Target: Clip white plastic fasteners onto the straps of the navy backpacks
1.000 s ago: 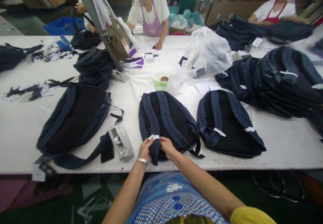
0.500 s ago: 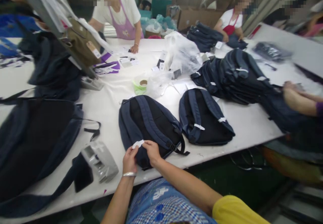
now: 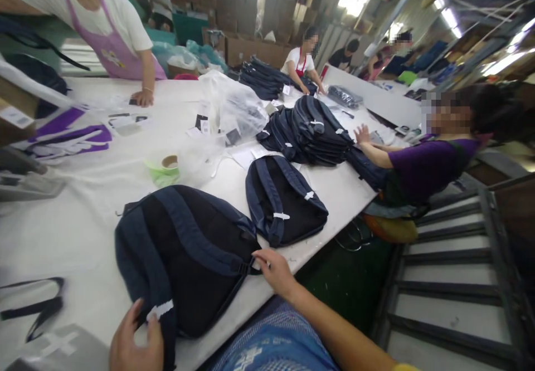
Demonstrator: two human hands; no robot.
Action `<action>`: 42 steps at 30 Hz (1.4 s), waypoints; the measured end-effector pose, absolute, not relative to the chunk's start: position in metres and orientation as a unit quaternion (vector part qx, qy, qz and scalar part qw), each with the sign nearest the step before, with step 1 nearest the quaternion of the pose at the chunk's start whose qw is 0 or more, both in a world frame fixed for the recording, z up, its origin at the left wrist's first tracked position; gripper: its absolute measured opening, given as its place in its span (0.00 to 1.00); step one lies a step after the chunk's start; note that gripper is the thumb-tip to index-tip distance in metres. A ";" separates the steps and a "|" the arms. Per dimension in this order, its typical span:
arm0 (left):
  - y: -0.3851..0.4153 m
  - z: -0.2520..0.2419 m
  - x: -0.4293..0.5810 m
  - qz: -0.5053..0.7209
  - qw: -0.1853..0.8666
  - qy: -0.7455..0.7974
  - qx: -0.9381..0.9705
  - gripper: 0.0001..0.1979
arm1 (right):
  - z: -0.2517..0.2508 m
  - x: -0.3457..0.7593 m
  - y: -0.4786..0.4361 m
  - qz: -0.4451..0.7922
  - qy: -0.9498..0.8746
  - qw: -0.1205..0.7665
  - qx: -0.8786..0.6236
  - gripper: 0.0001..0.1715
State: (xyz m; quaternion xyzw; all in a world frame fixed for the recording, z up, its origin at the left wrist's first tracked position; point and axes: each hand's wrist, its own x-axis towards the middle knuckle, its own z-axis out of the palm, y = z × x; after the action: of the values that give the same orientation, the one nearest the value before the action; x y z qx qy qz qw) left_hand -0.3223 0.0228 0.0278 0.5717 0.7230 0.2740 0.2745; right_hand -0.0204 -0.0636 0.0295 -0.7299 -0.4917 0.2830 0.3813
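A navy backpack [image 3: 184,254] lies back-side up on the white table [image 3: 83,220] in front of me. My left hand [image 3: 136,340] pinches the lower end of its left shoulder strap, where a white tape band [image 3: 159,309] is wrapped round it. My right hand [image 3: 273,271] grips the buckle end of the right strap at the bag's edge. A second navy backpack [image 3: 284,201] with white bands on both straps lies just to the right.
A stack of navy backpacks [image 3: 311,128] lies further right, with a seated person in purple [image 3: 422,165] reaching to it. A green tape roll [image 3: 167,166], a clear plastic bag [image 3: 234,106] and purple sheets [image 3: 71,137] are behind. A person in a pink apron [image 3: 117,31] stands opposite.
The view has swung right and closer. My right hand left the taped strap and moved to the other strap's buckle; my left hand stays on the taped strap.
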 end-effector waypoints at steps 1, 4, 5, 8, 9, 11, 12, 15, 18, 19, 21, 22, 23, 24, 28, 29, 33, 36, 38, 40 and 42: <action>0.022 0.038 -0.303 0.286 0.299 0.688 0.596 0.26 | 0.034 0.012 -0.073 0.217 -0.486 0.372 -0.761 0.16; 0.024 0.054 -0.219 0.280 0.499 0.551 0.607 0.22 | 0.035 0.110 -0.095 0.053 -0.462 0.320 -0.825 0.16; 0.026 0.053 -0.186 0.257 0.553 0.506 0.610 0.20 | 0.033 0.140 -0.099 0.010 -0.457 0.303 -0.836 0.17; 0.035 0.036 -0.087 0.195 0.577 0.426 0.669 0.20 | 0.021 0.214 -0.103 -0.058 -0.444 0.262 -0.855 0.23; 0.039 0.027 -0.056 0.182 0.547 0.428 0.696 0.21 | 0.015 0.233 -0.102 -0.055 -0.444 0.252 -0.858 0.25; 0.046 0.009 -0.005 0.154 0.479 0.452 0.737 0.24 | 0.004 0.260 -0.099 -0.025 -0.449 0.237 -0.861 0.29; 0.049 0.001 0.015 0.136 0.450 0.471 0.746 0.26 | -0.002 0.270 -0.097 -0.008 -0.451 0.234 -0.862 0.28; 0.058 -0.018 0.054 0.063 0.402 0.530 0.744 0.28 | -0.015 0.288 -0.093 0.028 -0.460 0.239 -0.855 0.24; 0.064 -0.025 0.063 0.032 0.464 0.550 0.693 0.24 | -0.021 0.296 -0.094 0.069 -0.478 0.258 -0.837 0.24; 0.066 -0.024 0.061 0.042 0.519 0.540 0.661 0.22 | -0.021 0.298 -0.095 0.088 -0.486 0.262 -0.829 0.25; 0.068 -0.018 0.054 0.086 0.640 0.503 0.574 0.23 | -0.016 0.301 -0.098 0.122 -0.504 0.261 -0.814 0.29; 0.069 -0.014 0.050 0.110 0.686 0.486 0.531 0.23 | -0.011 0.301 -0.099 0.130 -0.513 0.257 -0.809 0.31; 0.069 -0.010 0.046 0.125 0.715 0.477 0.496 0.24 | -0.005 0.302 -0.099 0.131 -0.520 0.253 -0.805 0.33; 0.069 -0.006 0.043 0.131 0.727 0.477 0.475 0.24 | 0.002 0.301 -0.098 0.127 -0.525 0.253 -0.802 0.33; 0.070 0.005 0.038 0.112 0.729 0.514 0.438 0.25 | 0.027 0.290 -0.084 0.200 -0.540 0.328 -0.749 0.25; 0.071 0.006 0.040 0.112 0.728 0.522 0.430 0.25 | 0.030 0.284 -0.078 0.266 -0.531 0.356 -0.721 0.22; 0.065 0.013 0.058 0.121 0.725 0.486 0.472 0.22 | 0.022 0.246 -0.052 0.591 -0.316 0.440 -0.598 0.22; 0.049 0.013 0.075 0.173 0.667 0.470 0.551 0.21 | 0.010 0.222 -0.035 0.665 -0.139 0.497 -0.540 0.27; 0.037 0.007 0.081 0.214 0.618 0.505 0.564 0.22 | 0.007 0.213 -0.027 0.651 -0.105 0.514 -0.548 0.26; 0.026 -0.001 0.081 0.238 0.599 0.540 0.540 0.23 | 0.009 0.209 -0.022 0.646 -0.099 0.504 -0.566 0.24; 0.020 -0.009 0.076 0.249 0.606 0.560 0.507 0.21 | 0.012 0.206 -0.020 0.647 -0.093 0.485 -0.581 0.23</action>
State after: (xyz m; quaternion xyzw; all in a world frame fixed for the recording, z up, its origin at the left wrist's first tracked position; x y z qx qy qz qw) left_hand 0.0758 0.0205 -0.0094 0.5069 0.5600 0.2488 0.6062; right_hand 0.2060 -0.0203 0.0115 -0.5807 -0.0928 0.6475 0.4847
